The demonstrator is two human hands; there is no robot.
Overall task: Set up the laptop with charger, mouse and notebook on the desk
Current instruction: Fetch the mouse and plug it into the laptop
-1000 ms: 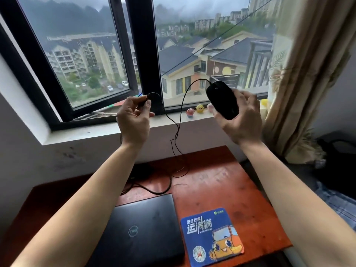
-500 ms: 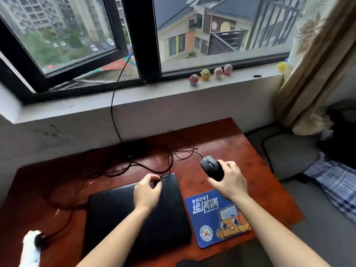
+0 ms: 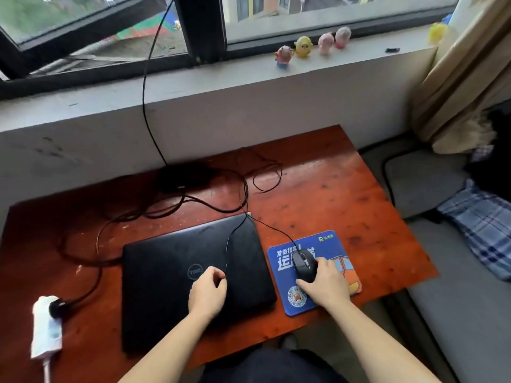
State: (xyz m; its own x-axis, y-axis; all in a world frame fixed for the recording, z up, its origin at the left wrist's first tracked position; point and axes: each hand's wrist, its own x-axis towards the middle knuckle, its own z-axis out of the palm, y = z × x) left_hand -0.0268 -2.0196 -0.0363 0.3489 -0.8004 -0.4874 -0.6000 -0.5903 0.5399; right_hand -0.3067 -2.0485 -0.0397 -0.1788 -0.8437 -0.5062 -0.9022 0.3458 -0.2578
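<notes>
A closed black laptop (image 3: 177, 272) lies on the red-brown desk (image 3: 345, 194). To its right is a blue mouse pad (image 3: 331, 244) with a black wired mouse (image 3: 304, 262) on it. My right hand (image 3: 326, 286) grips the mouse from behind. Over the laptop lid, my left hand (image 3: 208, 291) pinches the thin mouse cable (image 3: 235, 230). A black charger brick (image 3: 182, 175) sits at the back of the desk, with its cables looping across the desk. No notebook is visible.
A white power strip (image 3: 45, 327) with a black plug lies at the desk's left front. Small toy figures (image 3: 304, 47) stand on the window sill. A curtain (image 3: 464, 64) hangs at right, above a grey seat (image 3: 456, 299) with plaid cloth.
Both hands came down from window height to the desk. The mouse went from mid-air onto the blue pad. My left hand carried the cable end down over the laptop lid.
</notes>
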